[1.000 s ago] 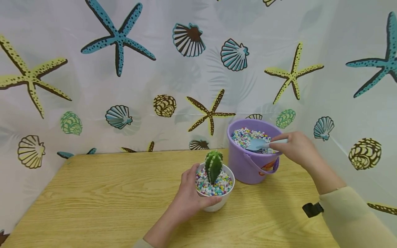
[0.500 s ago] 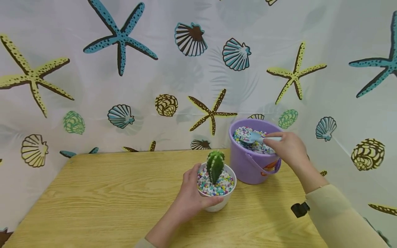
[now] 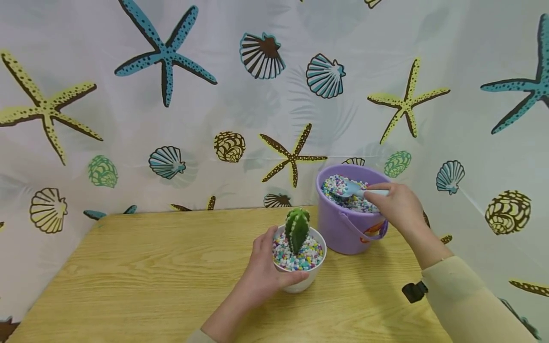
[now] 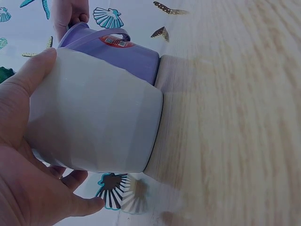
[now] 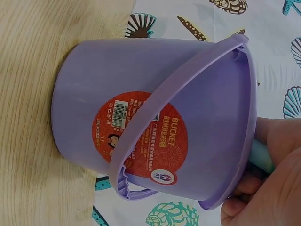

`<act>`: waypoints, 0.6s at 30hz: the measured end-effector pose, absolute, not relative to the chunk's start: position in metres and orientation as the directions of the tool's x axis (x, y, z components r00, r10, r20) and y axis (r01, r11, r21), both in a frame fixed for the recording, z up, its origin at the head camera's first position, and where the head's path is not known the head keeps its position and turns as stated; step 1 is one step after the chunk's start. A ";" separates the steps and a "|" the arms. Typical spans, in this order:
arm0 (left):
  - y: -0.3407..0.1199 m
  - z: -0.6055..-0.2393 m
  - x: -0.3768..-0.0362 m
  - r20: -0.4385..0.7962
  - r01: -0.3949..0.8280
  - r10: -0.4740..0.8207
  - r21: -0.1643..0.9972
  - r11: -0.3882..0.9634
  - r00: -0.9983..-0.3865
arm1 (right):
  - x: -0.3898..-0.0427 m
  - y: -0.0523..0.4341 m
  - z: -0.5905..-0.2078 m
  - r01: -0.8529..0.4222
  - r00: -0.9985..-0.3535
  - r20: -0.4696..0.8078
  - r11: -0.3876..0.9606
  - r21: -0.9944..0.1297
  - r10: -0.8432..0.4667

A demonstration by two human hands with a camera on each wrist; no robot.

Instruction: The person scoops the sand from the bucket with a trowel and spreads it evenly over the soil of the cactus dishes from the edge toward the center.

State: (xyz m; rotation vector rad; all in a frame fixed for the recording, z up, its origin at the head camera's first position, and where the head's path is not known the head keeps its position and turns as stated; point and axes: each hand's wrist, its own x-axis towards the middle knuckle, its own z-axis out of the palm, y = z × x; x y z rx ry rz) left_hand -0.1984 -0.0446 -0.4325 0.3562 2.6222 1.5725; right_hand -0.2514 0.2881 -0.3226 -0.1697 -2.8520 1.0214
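A green cactus (image 3: 297, 230) stands in a white pot (image 3: 300, 285) filled with small multicoloured pebbles (image 3: 283, 255). My left hand (image 3: 265, 271) grips this pot around its left and near sides, thumb along the front; the left wrist view shows the pot's smooth wall (image 4: 94, 113) between thumb and fingers. To the right stands a purple bucket (image 3: 339, 233), holding more of the same pebbles (image 3: 336, 183). Over its rim my right hand (image 3: 399, 205) pinches the handle of a light blue scoop (image 3: 352, 188), whose blade lies at the pebbles. In the right wrist view the bucket wall hides most of the scoop.
The pot and bucket stand close together on a wooden table (image 3: 150, 267). A white curtain (image 3: 206, 105) printed with starfish and shells hangs behind and at the sides. The bucket's handle (image 5: 178, 84) hangs down across its red label (image 5: 141, 136).
My right hand has moved slightly left, carrying the scoop blade from the bucket's near side farther into the pebbles' middle. My left hand stays on the pot.
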 end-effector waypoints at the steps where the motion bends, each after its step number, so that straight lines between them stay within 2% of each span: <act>1: -0.045 -0.432 -0.198 0.066 0.165 0.229 0.877 0.451 -0.971 | -0.252 0.288 -0.322 0.066 -0.988 0.065 0.766 -0.640 0.139; 18: -0.044 -0.433 -0.197 0.075 0.170 0.223 0.878 0.448 -0.972 | -0.234 0.293 -0.324 0.068 -0.978 0.089 0.691 -0.720 0.188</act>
